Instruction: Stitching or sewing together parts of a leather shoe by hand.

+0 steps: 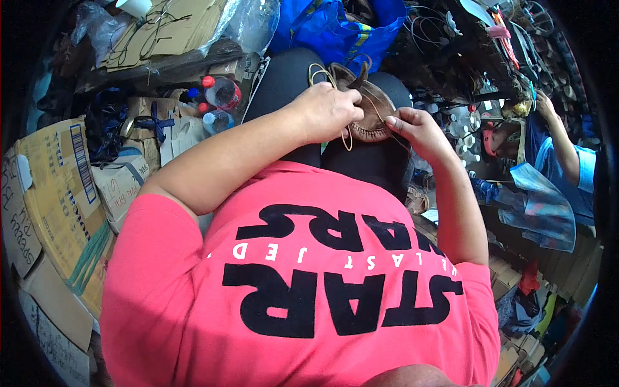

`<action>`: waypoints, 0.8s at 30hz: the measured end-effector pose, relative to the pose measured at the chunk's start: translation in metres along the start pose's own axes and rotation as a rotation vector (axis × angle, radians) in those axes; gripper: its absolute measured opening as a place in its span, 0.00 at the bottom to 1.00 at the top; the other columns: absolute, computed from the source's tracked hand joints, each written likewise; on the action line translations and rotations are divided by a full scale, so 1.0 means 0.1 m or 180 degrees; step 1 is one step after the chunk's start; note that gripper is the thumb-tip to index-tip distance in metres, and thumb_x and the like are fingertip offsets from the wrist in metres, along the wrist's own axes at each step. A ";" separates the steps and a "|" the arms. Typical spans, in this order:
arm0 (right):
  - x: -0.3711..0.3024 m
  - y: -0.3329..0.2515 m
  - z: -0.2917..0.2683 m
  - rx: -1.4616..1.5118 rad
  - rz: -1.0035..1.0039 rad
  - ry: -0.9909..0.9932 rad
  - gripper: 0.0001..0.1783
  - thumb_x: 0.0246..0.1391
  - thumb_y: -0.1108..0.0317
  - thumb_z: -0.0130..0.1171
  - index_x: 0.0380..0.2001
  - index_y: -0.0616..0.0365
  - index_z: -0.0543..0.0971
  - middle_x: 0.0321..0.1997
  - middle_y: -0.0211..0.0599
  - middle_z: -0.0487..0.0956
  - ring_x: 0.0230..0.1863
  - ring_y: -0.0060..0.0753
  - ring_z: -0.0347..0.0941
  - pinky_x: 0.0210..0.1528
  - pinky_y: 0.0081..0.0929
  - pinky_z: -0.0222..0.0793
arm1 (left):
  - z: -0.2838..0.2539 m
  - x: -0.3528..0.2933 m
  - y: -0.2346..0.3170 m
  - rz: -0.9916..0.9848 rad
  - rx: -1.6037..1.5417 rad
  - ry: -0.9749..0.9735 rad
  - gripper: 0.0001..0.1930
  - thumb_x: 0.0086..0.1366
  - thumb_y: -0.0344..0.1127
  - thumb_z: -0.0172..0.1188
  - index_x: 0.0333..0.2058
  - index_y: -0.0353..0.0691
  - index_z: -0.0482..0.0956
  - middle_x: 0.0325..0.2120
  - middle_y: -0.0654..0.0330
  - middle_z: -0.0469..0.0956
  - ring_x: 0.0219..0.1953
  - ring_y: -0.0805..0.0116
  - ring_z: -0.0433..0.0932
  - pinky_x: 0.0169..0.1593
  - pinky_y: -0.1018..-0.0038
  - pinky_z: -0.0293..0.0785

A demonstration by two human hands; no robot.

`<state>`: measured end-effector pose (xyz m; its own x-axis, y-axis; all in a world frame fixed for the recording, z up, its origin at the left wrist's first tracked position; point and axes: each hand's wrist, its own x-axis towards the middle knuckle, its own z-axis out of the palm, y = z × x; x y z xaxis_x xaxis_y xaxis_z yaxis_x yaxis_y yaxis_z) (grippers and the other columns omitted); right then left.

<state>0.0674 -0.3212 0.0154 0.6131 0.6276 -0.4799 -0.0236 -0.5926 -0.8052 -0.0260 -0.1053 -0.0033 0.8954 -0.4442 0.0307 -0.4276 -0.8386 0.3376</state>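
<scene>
A brown leather shoe (374, 121) rests on my dark-trousered lap, with a row of stitches along its rounded end. My left hand (329, 111) is closed at the shoe's left side, and loops of tan thread (320, 69) stick out above and below its fingers. What lies under those fingertips is partly hidden. At the shoe's right edge, my right hand (419, 131) pinches a strand of the thread between thumb and forefinger. The strand stretches across the shoe between both hands.
A blue bag (377, 39) stands beyond my knees. Plastic bottles (221, 93) and cardboard boxes (68, 187) crowd the left. On the right are more bottles (461, 126), a cluttered rack and another person's arm (560, 132) in a blue sleeve.
</scene>
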 end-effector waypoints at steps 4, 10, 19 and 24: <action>0.16 -0.16 -0.18 -0.0910 0.0071 -0.0457 0.15 0.58 0.62 0.56 0.35 0.66 0.78 0.29 0.23 0.76 0.32 0.14 0.66 0.36 0.17 0.64 | -0.14 -0.18 -0.02 0.0063 -0.0789 -0.0022 0.16 0.48 0.34 0.66 0.39 0.46 0.80 0.48 0.57 0.73 0.43 0.56 0.76 0.46 0.65 0.73; 0.09 -0.12 -0.10 -0.0511 -0.0651 0.0253 0.14 0.58 0.59 0.56 0.31 0.60 0.77 0.24 0.21 0.72 0.28 0.13 0.65 0.33 0.16 0.62 | -0.75 -0.62 -0.55 -0.0878 -0.1352 0.0100 0.19 0.48 0.24 0.60 0.42 0.42 0.79 0.44 0.54 0.75 0.49 0.57 0.73 0.53 0.69 0.68; -0.07 -0.17 -0.06 -0.0512 -0.0376 -0.0390 0.11 0.58 0.65 0.55 0.25 0.62 0.74 0.22 0.16 0.66 0.25 0.10 0.57 0.25 0.16 0.54 | -0.18 0.35 -0.20 -0.0189 -0.1492 0.0676 0.11 0.56 0.38 0.59 0.36 0.39 0.81 0.34 0.52 0.77 0.39 0.57 0.76 0.45 0.68 0.71; -0.39 -0.13 -0.08 -0.0384 -0.0351 -0.0074 0.15 0.55 0.67 0.54 0.17 0.61 0.67 0.17 0.17 0.59 0.21 0.11 0.52 0.21 0.20 0.51 | -0.10 0.60 -0.08 -0.0394 -0.2371 -0.0151 0.11 0.56 0.40 0.62 0.32 0.37 0.80 0.28 0.57 0.78 0.32 0.68 0.77 0.39 0.73 0.72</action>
<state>0.0506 -0.3415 0.0475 0.5883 0.7028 -0.3999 0.1387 -0.5749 -0.8064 0.0328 -0.1218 0.0056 0.9179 -0.3879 -0.0836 -0.1122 -0.4557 0.8830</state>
